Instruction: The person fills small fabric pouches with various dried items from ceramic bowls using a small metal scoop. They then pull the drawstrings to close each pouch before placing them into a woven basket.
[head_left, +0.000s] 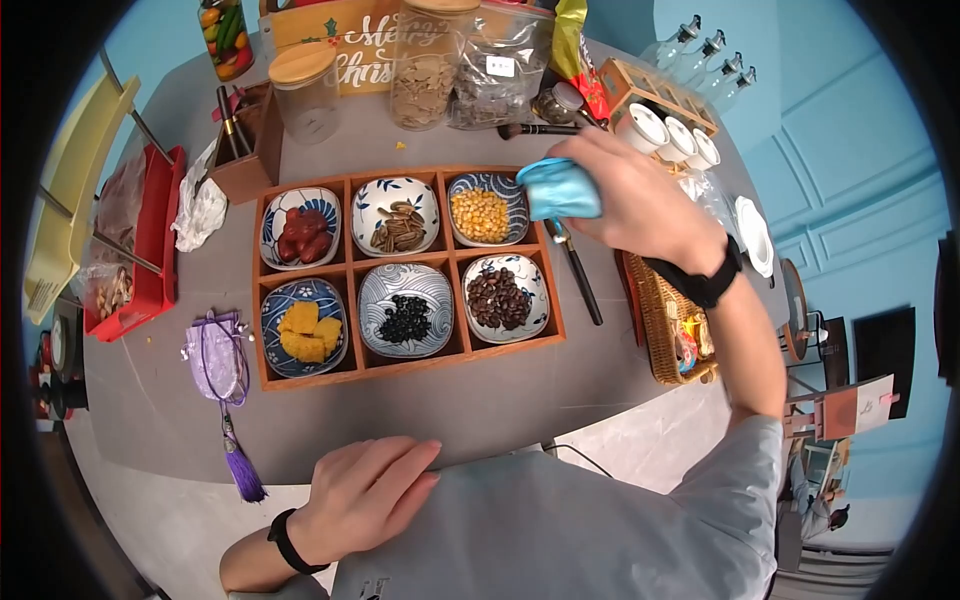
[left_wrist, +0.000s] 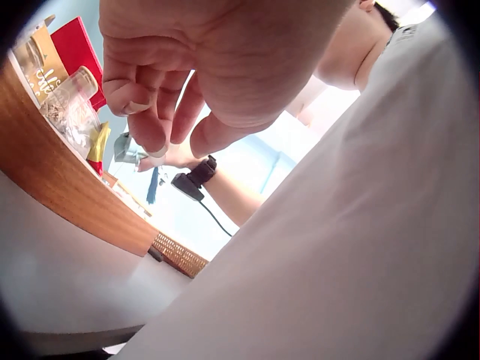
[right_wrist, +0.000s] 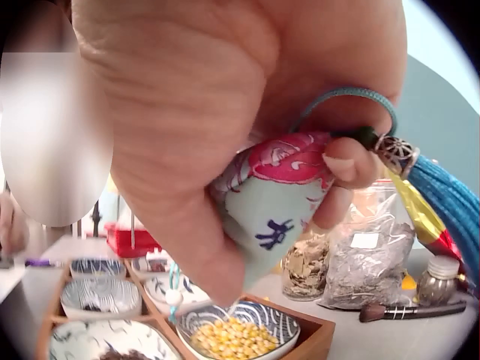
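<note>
My right hand point(head_left: 640, 195) grips a light blue sachet point(head_left: 562, 190) above the corn bowl's side of the wooden tray. In the right wrist view the sachet shows a pink patterned top, a cord loop and a blue tassel point(right_wrist: 450, 196). Below it stands a bowl of yellow corn kernels point(head_left: 480, 216). My left hand point(head_left: 375, 490) is held low by the grey shirt at the table's front edge, fingers loosely bent, nothing in it. A purple sachet point(head_left: 215, 360) with a purple tassel lies left of the tray.
The divided wooden tray point(head_left: 410, 376) holds several patterned bowls, with red dates point(head_left: 304, 236), black beans point(head_left: 405, 320) and coffee-brown beans point(head_left: 500, 298) among them. A brush point(head_left: 578, 275) lies right of it, beside a wicker basket point(head_left: 660, 330). Jars and bags point(head_left: 495, 80) line the back.
</note>
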